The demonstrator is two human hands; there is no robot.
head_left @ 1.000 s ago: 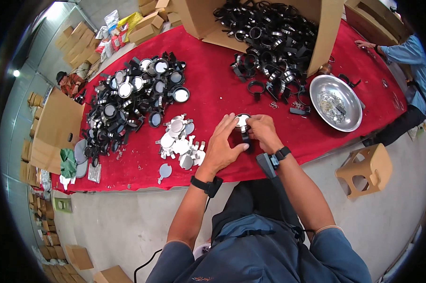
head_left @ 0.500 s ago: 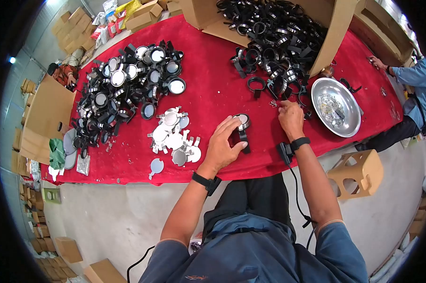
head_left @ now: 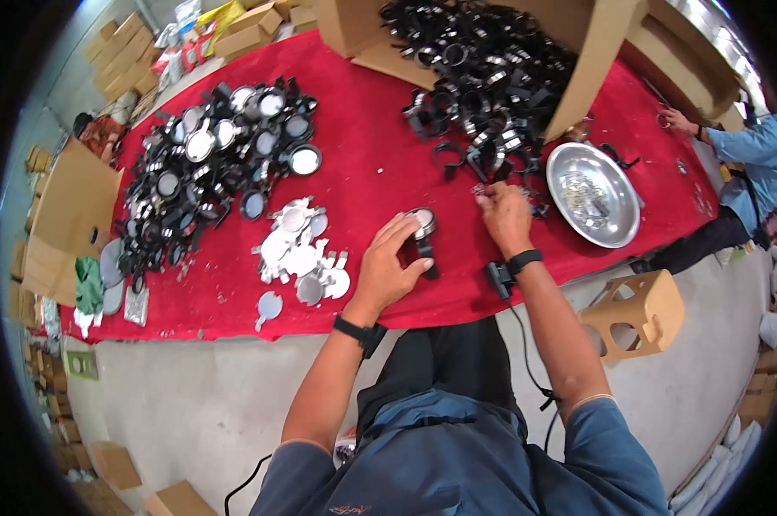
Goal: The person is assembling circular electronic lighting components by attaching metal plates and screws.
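Note:
My left hand curls around a black ring-shaped part standing on the red cloth. A pale round disc shows in its top, and a black strap-like tail points toward me. To the right, my right hand is low over the cloth with its fingertips pinched together. They touch a few tiny metal pieces; what lies between them is too small to tell. Left of my left hand is a loose pile of flat white-silver discs with tabs, and one disc lies apart in front.
A steel bowl with small clear and metal bits stands right. Black rings spill from a cardboard box behind. Ring parts with discs are heaped left. A co-worker's hand is far right; a tan stool stands below.
The whole view has shifted slightly left. My right hand has moved a little left, bringing its fingertips onto the tiny metal pieces. My left hand keeps its grip on the ring part.

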